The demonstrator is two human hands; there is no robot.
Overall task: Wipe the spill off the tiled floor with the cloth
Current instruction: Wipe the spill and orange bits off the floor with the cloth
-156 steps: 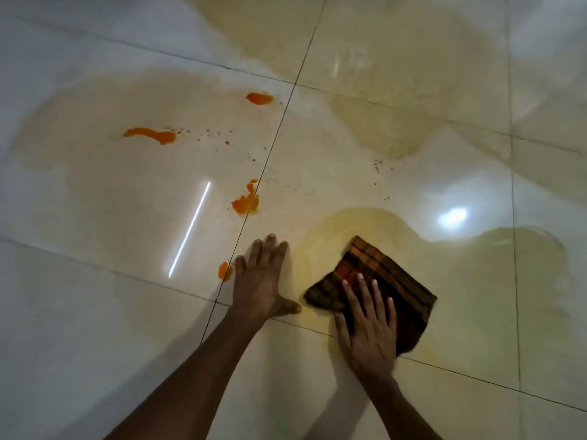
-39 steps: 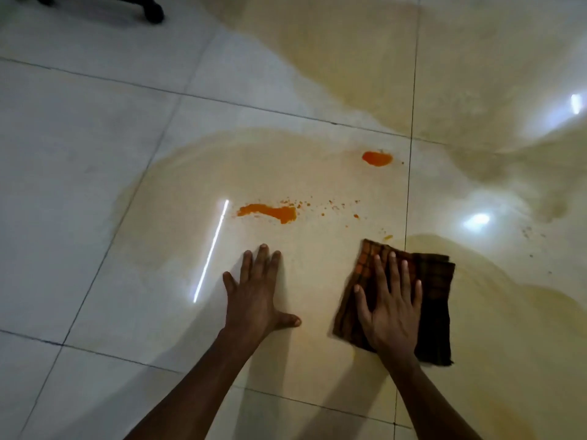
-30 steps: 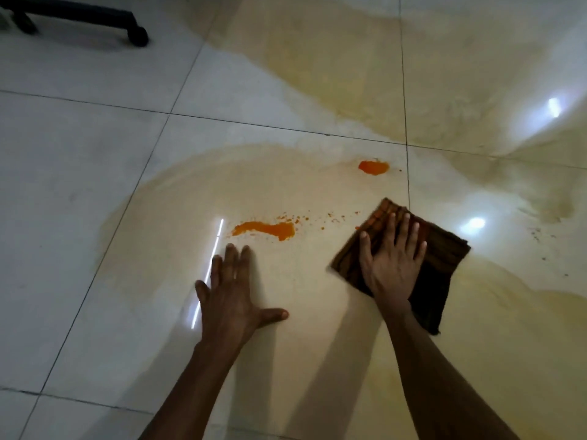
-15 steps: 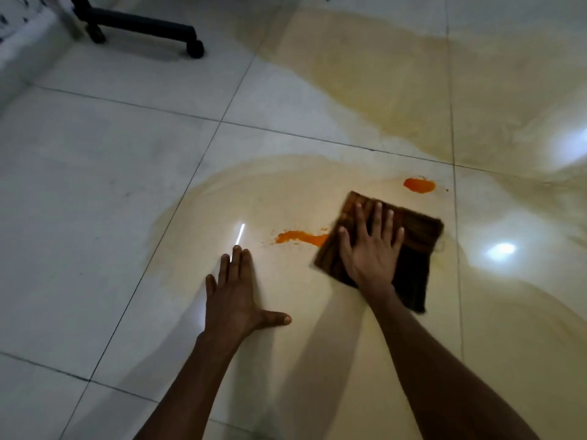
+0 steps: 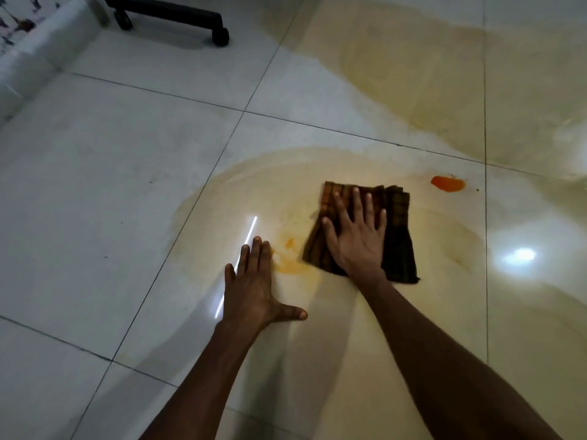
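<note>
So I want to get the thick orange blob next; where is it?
In the head view, the orange blob lies on the tiled floor up and right of the cloth, apart from it, just left of a grout line.

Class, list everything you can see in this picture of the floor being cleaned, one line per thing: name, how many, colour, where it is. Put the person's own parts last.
cloth: one, dark brown checked, folded, flat on the floor at centre, under the right hand
orange blob: one, bright orange, beyond and right of the cloth, apart from it
orange smear: one, pale orange, between the cloth and the left hand
wet stain: wide yellowish patches, around the cloth and far right
tiled floor: pale glossy tiles, dark grout lines
chair base: one, black, with castors, top left
left hand: one, flat on the floor, fingers spread
right hand: one, palm pressing the cloth
</note>
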